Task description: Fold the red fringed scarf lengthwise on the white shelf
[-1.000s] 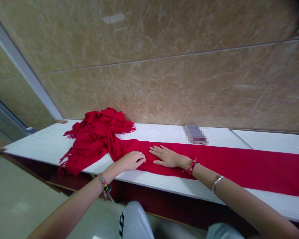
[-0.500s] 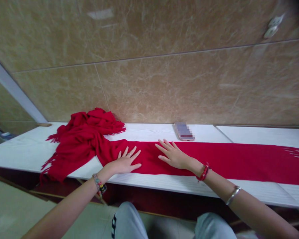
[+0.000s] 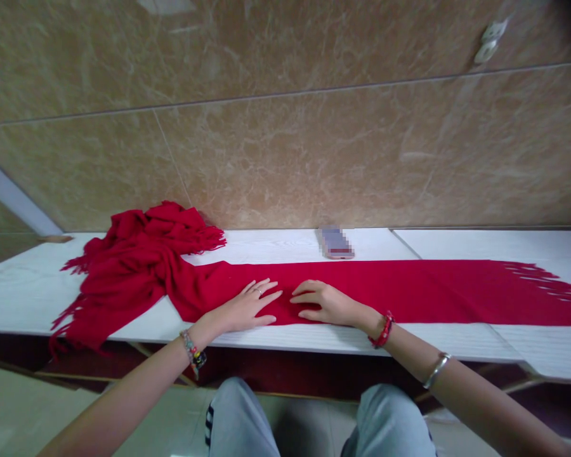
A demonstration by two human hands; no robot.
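Observation:
A long red scarf [image 3: 409,292] lies stretched along the white tabletop, its fringed end at the right. To the left the red fabric turns into a crumpled heap with fringes [image 3: 133,254], partly hanging over the front edge. My left hand [image 3: 245,308] rests on the flat part beside the heap, fingers spread and pointing right. Just right of it, my right hand [image 3: 326,303] touches the scarf with its fingers slightly bent and apart. A small gap of red cloth shows between the two hands; neither grips it.
A phone [image 3: 335,243] with a blurred-out screen lies behind the scarf, near the wall. The white tabletop [image 3: 276,244] runs against a brown marble-look wall [image 3: 290,152]. A small white fixture [image 3: 491,41] is on the wall at upper right. My knees are below the front edge.
My hands have come closer together on the scarf: the left slid right, and the right hand's fingers bent more. The view has shifted, showing more of the right fringe.

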